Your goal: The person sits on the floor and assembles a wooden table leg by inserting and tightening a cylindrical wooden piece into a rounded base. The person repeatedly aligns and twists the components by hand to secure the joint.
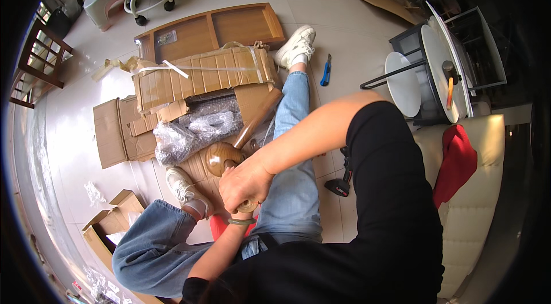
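Observation:
My right hand (247,184) is closed round the narrow part of a turned wooden post (219,159), whose brown glossy bulb sticks out past my fingers. A pale, round wooden end (248,206) shows below that hand. Beneath it, my left hand (237,214) comes up from a wrist with a green bangle; its fingers are hidden behind the right hand and the wood. From beside the bulb, a brown wooden leg (259,116) slants away toward my outstretched foot. Bubble-wrapped parts (198,132) lie in the opened carton just beyond the bulb.
Flattened cardboard (201,77) and a brown wooden panel frame (215,27) lie ahead. A blue utility knife (326,71) and a black power tool (340,182) are on the floor to the right. A hammer (449,83) rests on a white round seat; a cream cushion (470,212) is nearer.

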